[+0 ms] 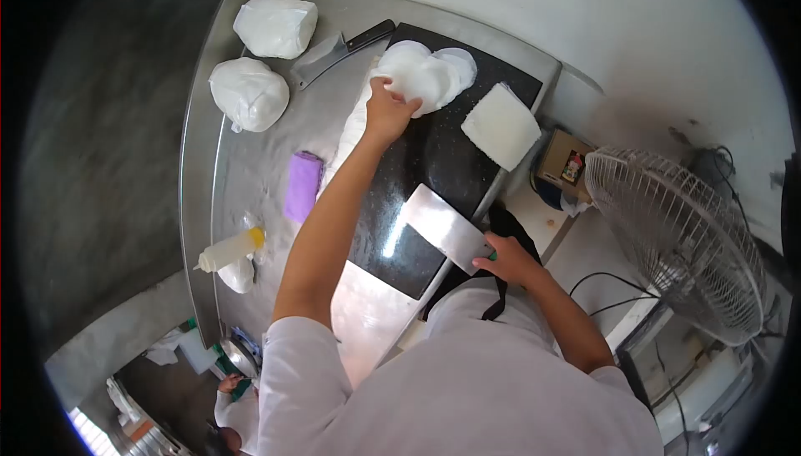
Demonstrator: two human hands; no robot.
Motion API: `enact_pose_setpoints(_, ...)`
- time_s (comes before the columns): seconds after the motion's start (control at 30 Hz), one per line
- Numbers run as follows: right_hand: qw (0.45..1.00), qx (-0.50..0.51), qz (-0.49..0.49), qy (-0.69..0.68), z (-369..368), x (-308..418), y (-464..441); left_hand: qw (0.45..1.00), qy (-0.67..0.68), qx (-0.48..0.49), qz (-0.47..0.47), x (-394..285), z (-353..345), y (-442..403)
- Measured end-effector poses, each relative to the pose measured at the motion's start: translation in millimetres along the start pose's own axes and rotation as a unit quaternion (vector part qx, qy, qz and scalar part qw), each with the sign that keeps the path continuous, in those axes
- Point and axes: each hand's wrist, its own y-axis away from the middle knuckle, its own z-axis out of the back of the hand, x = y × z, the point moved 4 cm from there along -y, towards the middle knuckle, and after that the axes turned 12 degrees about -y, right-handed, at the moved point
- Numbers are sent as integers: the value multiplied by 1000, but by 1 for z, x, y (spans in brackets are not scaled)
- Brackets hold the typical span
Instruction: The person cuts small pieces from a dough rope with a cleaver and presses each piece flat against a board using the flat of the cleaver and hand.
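Observation:
My left hand (390, 111) reaches to the far end of the black board (434, 151), its thumb and fingers bent at the near edge of several thin white round sheets (421, 72). Whether it pinches a sheet is hard to tell. My right hand (511, 259) grips a wide cleaver (446, 226) by its handle end, the flat blade over the board's near right part. A folded white cloth (501, 127) lies on the board's right edge. Along the board's left side runs a long white strip (350, 135), partly behind my left forearm.
On the steel table (267, 151) are two white bags (250, 95), another cleaver (321, 60), a purple cloth (304, 187) and a squeeze bottle (231, 250). A fan (676, 243) and a cardboard box (565, 160) stand right. Another person (238, 414) is at the lower left.

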Motion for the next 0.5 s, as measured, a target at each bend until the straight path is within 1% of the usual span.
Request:
enact_pose_setpoints(0.03,1000,6,-1,2,6,0,0,989,-127,-65,37,8,1,-2)
enact_pose_setpoints(0.07,1000,2,-3,10,14,1,2,984,-144,-98,27,14,4,-3)
enact_pose_setpoints(0.1,1000,-4,-3,19,22,2,2,984,-141,-102,30,12,14,-5)
enact_pose_setpoints(0.17,1000,0,15,20,30,4,1,967,-130,-172,-139,-18,55,0)
enact_pose_setpoints(0.23,999,7,34,29,37,3,-3,976,-42,-132,-165,-67,120,10)
enact_pose_setpoints(0.27,998,14,42,48,37,2,-7,969,-26,-151,-196,-100,155,24)
enact_pose_setpoints(0.3,996,22,52,68,38,3,-12,954,-82,-185,-222,-133,195,40)
enact_pose_setpoints(0.33,993,24,88,69,38,9,-14,943,29,-187,-276,-170,225,63)
enact_pose_setpoints(0.37,992,33,90,80,36,9,-21,932,-44,-229,-279,-206,258,95)
enact_pose_setpoints(0.4,989,43,126,63,33,10,-28,890,26,-197,-410,-219,295,116)
enact_pose_setpoints(0.43,986,50,153,47,33,10,-31,864,9,-217,-455,-241,315,149)
enact_pose_setpoints(0.5,983,64,159,63,35,20,-32,810,-15,-251,-529,-269,335,205)
